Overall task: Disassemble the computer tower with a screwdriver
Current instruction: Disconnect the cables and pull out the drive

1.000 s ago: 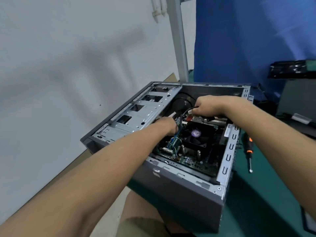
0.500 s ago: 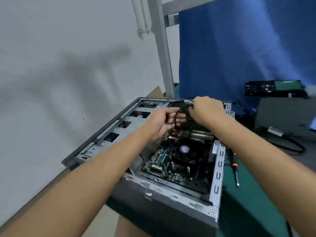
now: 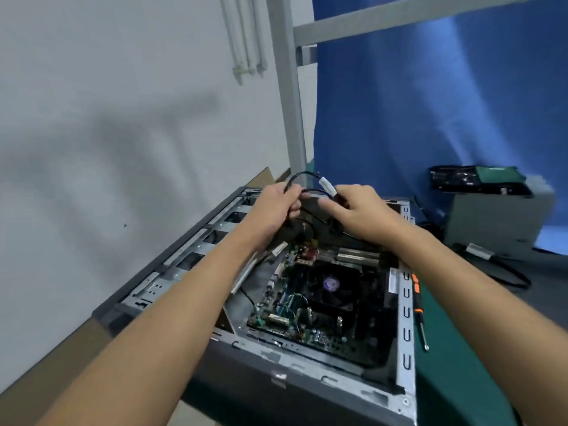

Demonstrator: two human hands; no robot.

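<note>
Our left hand [image 3: 276, 207] and right hand [image 3: 359, 210] each grip a black cable [image 3: 294, 177], running left to right between them above the open computer tower [image 3: 406, 305]; the screwdriver [image 3: 420, 318] lies beside the tower, nearer our right hand.

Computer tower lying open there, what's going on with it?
A person is taking the tower apart by hand. Both hands hold a black cable above it: the left hand grips its loop, and the right hand holds the end near the white connector. The motherboard and fan sit inside. The screwdriver lies unused on the green mat, right of the tower.
</note>
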